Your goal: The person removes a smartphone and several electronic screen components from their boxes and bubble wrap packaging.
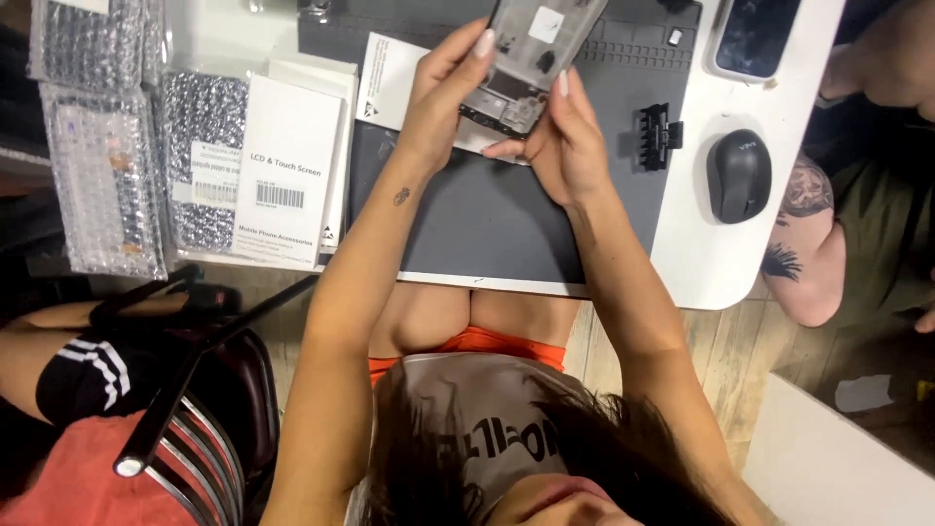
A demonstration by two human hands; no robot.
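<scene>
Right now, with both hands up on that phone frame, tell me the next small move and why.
Probably lower the phone frame onto the grey mat. The left hand and right hand hold it in the air by its edges, tilted, and the mat lies bare directly beneath.

Both hands hold an opened phone frame over a grey work mat.

Left hand [438,102] and right hand [563,146] grip the phone frame [526,58] from either side, raised above the grey mat [477,214] on the white table [701,244]. Black mouse [738,175] right, black clip tool [657,136] near it, white parts box [282,170] and bubble-wrap packs [102,185] left.
</scene>
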